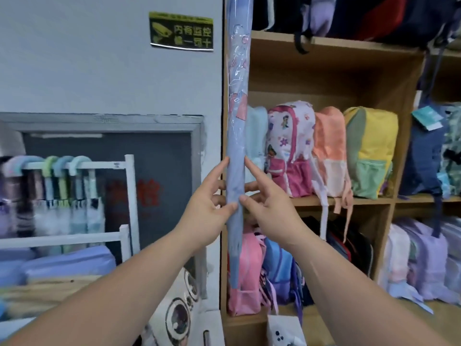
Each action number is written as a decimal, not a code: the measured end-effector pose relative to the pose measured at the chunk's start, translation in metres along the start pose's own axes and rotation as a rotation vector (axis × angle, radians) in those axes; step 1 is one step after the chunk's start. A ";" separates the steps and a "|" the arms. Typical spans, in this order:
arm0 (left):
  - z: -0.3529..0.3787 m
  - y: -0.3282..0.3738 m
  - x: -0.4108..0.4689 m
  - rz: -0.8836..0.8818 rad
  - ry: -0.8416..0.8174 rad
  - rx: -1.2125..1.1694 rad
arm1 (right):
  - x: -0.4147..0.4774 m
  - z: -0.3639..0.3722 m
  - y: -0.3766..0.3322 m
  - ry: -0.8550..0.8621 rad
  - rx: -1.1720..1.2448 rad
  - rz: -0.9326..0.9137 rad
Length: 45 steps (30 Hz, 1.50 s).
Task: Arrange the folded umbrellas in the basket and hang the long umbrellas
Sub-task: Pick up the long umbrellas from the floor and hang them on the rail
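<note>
The long umbrella (pixel 237 146) runs past the top edge, so its upper end is unseen. It hides some fingers of the left hand (pixel 204 203) and right hand (pixel 269 211). The hanging umbrellas (pixel 64 196) on the white rack (pixel 129 191) are blurred and cut by the left edge. The red marks (pixel 139 193) on the dark panel (pixel 162 156) are unreadable.

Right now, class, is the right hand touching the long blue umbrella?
Touching. The head view shows the right hand with thumb and fingers pinching the upright umbrella, opposite the left hand, which grips it too.
</note>
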<state>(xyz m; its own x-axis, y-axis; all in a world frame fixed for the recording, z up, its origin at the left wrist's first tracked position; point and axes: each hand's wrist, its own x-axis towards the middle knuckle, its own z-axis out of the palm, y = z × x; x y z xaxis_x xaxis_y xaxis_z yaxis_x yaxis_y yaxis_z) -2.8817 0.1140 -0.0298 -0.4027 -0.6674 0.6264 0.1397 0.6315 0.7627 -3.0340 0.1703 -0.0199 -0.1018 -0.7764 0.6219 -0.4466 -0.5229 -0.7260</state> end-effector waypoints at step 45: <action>-0.416 -0.027 0.239 0.220 0.069 0.129 | 0.362 0.341 -0.092 0.287 -0.188 -0.209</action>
<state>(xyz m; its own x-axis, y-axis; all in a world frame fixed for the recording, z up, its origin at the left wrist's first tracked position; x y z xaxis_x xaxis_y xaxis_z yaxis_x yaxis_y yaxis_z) -2.6053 -0.2265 0.1666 -0.3123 -0.5311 0.7877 0.0992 0.8064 0.5830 -2.7264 -0.1825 0.1723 -0.2240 -0.5161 0.8267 -0.6361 -0.5652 -0.5252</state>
